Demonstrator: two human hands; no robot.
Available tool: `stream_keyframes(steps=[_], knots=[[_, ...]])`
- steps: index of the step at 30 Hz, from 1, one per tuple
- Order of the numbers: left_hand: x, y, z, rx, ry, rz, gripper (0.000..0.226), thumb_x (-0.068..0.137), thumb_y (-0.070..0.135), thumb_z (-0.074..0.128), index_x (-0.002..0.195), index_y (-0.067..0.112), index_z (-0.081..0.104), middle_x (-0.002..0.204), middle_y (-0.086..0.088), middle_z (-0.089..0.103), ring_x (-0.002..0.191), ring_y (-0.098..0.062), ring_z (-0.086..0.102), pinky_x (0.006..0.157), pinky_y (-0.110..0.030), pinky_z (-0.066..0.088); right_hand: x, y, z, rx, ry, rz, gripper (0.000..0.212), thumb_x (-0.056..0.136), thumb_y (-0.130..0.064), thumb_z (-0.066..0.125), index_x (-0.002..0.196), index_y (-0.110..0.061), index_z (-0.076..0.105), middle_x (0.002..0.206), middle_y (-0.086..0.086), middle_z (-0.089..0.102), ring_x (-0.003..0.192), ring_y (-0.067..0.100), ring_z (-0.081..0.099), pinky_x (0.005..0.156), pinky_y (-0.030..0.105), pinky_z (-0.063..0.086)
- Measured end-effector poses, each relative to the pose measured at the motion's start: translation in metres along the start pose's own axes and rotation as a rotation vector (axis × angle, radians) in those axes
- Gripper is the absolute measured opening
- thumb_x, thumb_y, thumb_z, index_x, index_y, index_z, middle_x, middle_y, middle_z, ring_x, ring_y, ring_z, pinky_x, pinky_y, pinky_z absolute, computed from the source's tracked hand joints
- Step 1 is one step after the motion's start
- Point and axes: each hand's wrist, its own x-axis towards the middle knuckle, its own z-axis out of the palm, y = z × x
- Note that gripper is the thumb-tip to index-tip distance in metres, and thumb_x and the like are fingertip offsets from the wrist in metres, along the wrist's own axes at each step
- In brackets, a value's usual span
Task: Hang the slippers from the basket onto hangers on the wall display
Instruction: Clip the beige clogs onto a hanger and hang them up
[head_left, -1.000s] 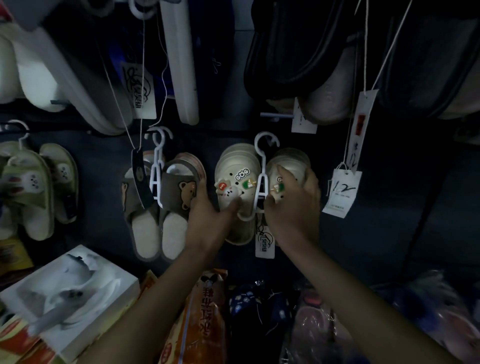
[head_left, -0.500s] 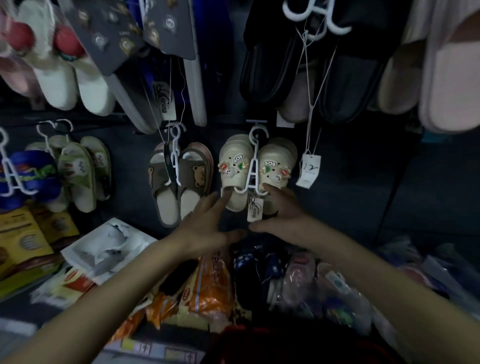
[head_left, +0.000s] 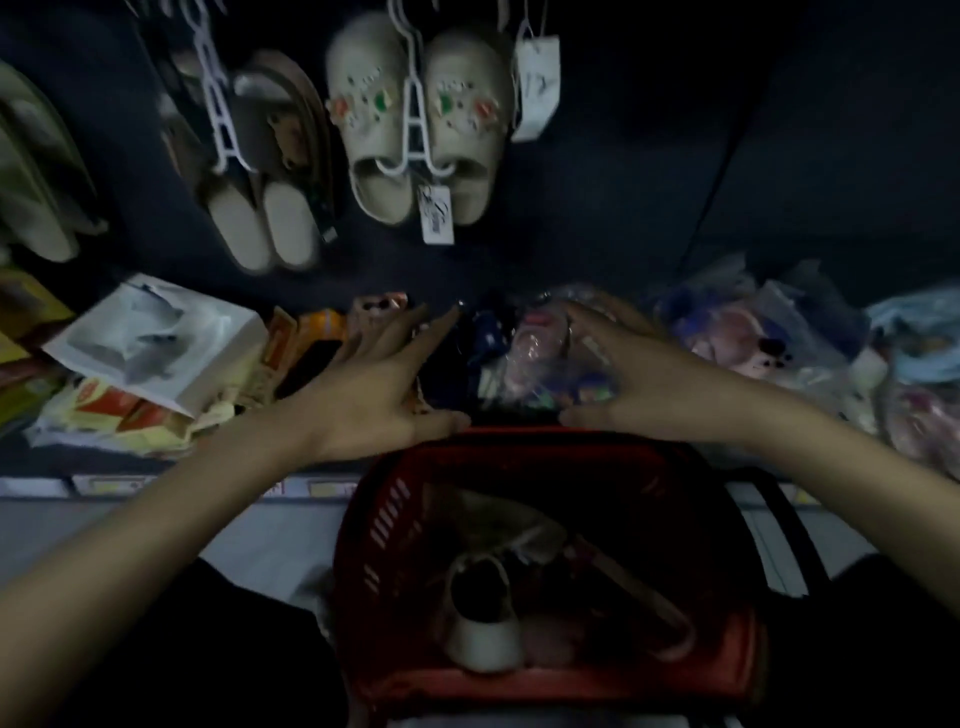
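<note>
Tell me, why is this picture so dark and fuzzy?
Head view: dim light leaves the red basket and the slipper inside it in shadow; blur smears the brown slippers, the left hand and the right hand; the wide lens bends the arms outward.

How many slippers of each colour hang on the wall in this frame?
Cream slippers: 2
Brown slippers: 2
Green slippers: blurred and cut off at the left edge, cannot be counted
Total that can be counted: 4
</note>
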Motion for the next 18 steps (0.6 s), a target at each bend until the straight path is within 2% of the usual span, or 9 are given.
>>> stream_keyframes(steps=[3, 7, 10, 13, 14, 16, 18], knots=[[-0.003, -0.001, 0.042, -0.096, -0.085, -0.006, 0.102, 0.090, 0.075, 0.060, 0.165, 0.047, -0.003, 0.174, 0.012, -0.007, 0.162, -0.017, -0.005, 0.128, -0.043, 0.013, -0.025, 0.020, 0.021, 0.016, -0.113, 0.061, 0.111, 0.081, -0.055, 0.077, 0.161, -0.043, 0.001, 0.171, -0.002, -0.006, 0.157, 0.015, -0.009, 0.128, 0.040, 0.012], [-0.002, -0.005, 0.099, -0.155, -0.215, -0.011, 0.104, 0.081, 0.079, 0.053, 0.167, 0.042, 0.007, 0.175, 0.006, -0.001, 0.162, -0.020, 0.003, 0.130, -0.040, 0.019, -0.035, 0.040, 0.064, 0.023, -0.199, 0.106, 0.112, 0.080, -0.055, 0.078, 0.163, -0.038, 0.004, 0.171, 0.002, -0.001, 0.158, 0.019, -0.003, 0.127, 0.042, 0.016], [-0.002, -0.004, 0.134, -0.093, -0.269, -0.030, 0.109, 0.071, 0.086, 0.044, 0.166, 0.038, 0.018, 0.173, 0.000, 0.017, 0.159, -0.024, 0.017, 0.127, -0.044, 0.026, -0.038, 0.046, 0.101, 0.034, -0.251, 0.082, 0.113, 0.073, -0.063, 0.076, 0.163, -0.034, 0.013, 0.170, 0.009, 0.012, 0.157, 0.028, 0.010, 0.126, 0.042, 0.020], [-0.006, -0.002, 0.157, -0.121, -0.357, -0.066, 0.088, 0.078, 0.082, 0.050, 0.154, 0.037, 0.043, 0.158, 0.003, 0.046, 0.142, -0.024, 0.050, 0.110, -0.037, 0.047, -0.041, 0.045, 0.128, 0.125, -0.295, 0.018, 0.104, 0.065, -0.077, 0.053, 0.156, -0.030, 0.036, 0.158, 0.005, 0.041, 0.147, 0.025, 0.035, 0.121, 0.040, 0.031], [-0.008, 0.001, 0.162, -0.108, -0.379, -0.068, 0.078, 0.084, 0.076, 0.056, 0.151, 0.036, 0.048, 0.153, 0.003, 0.051, 0.135, -0.023, 0.056, 0.103, -0.032, 0.049, -0.042, 0.045, 0.139, 0.150, -0.296, -0.018, 0.095, 0.068, -0.074, 0.050, 0.151, -0.030, 0.044, 0.150, 0.003, 0.051, 0.140, 0.024, 0.045, 0.116, 0.042, 0.038], [-0.008, 0.011, 0.173, -0.042, -0.420, -0.043, 0.064, 0.093, 0.058, 0.065, 0.151, 0.034, 0.051, 0.149, -0.001, 0.058, 0.128, -0.023, 0.061, 0.091, -0.025, 0.047, -0.045, 0.045, 0.159, 0.200, -0.283, -0.060, 0.068, 0.082, -0.058, 0.058, 0.145, -0.033, 0.051, 0.136, 0.001, 0.062, 0.127, 0.023, 0.057, 0.104, 0.042, 0.048], [-0.007, 0.017, 0.183, -0.016, -0.466, -0.038, 0.066, 0.093, 0.054, 0.062, 0.154, 0.032, 0.049, 0.148, -0.005, 0.060, 0.126, -0.026, 0.063, 0.094, -0.029, 0.052, -0.051, 0.042, 0.181, 0.202, -0.265, -0.114, 0.061, 0.088, -0.033, 0.070, 0.146, -0.037, 0.050, 0.132, 0.004, 0.060, 0.121, 0.026, 0.057, 0.099, 0.042, 0.050]])
